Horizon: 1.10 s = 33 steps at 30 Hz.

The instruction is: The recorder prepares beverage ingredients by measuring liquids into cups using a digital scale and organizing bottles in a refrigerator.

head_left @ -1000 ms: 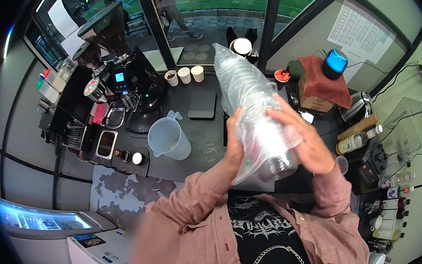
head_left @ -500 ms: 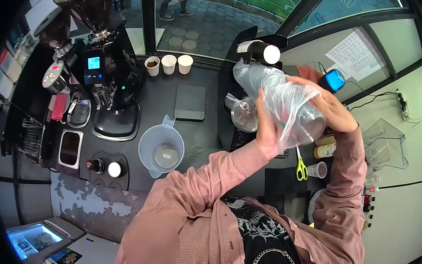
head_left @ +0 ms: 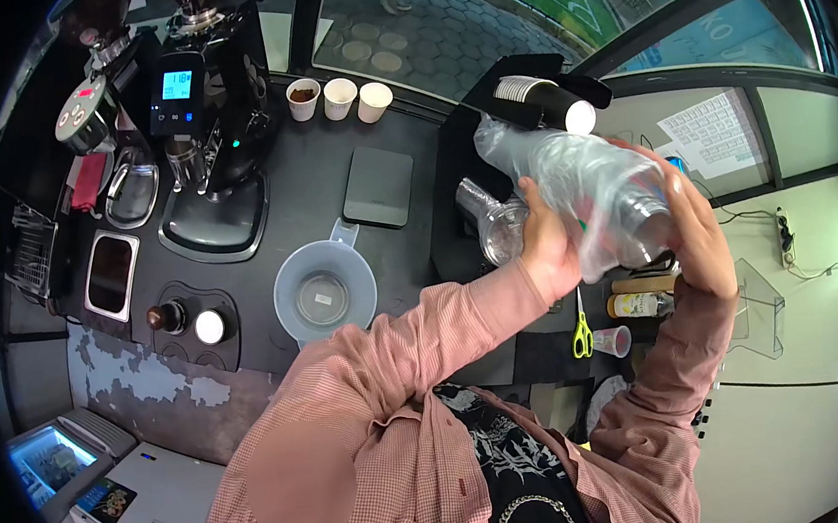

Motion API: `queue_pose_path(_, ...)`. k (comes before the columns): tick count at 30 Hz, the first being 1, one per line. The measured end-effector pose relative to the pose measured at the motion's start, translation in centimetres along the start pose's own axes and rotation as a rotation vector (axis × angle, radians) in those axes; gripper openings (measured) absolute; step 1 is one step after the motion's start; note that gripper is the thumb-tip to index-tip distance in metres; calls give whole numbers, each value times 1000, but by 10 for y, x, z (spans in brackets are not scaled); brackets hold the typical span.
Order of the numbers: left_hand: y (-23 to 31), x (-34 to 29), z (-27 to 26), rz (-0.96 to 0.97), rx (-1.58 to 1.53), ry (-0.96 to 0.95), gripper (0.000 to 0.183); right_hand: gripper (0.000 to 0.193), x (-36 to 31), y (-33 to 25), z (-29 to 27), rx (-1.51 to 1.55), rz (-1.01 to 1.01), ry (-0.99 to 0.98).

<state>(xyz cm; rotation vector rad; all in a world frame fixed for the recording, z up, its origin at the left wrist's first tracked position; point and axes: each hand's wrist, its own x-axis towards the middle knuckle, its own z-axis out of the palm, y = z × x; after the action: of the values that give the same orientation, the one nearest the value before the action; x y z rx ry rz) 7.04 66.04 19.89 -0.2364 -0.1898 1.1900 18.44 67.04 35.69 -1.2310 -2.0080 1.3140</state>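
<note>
A long stack of clear plastic cups lies in a thin, crinkled plastic bag, tilted across the right side of the counter. My left hand grips the bag from its left side, thumb pointing up. Curled around the cups' near right end is my right hand, its fingers partly hidden behind the bag. Just left of the bag, more clear plastic lids or cups lie in a stack. Beyond the bag, a stack of paper cups rests in a black holder.
Left of my arm stand a translucent pitcher and a flat black scale. Three paper cups line the window edge, near a coffee grinder. Yellow-green scissors, a small plastic cup and a bottle lie below my hands.
My right hand has moved right and down around the cups' end. The bag and my left hand have shifted slightly right, and the whole view has turned a little.
</note>
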Motion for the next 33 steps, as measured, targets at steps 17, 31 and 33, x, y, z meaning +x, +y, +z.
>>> queue_pose_path(17,20,14,-9,83,189,-464,51,57,3,22,56,-931,-411,435)
queue_pose_path(31,77,12,-44,936,1547,531,64,52,-1,41,40,-754,-390,422)
queue_pose_path(33,96,43,-36,782,1810,649,63,52,0,40,39,-651,-418,402)
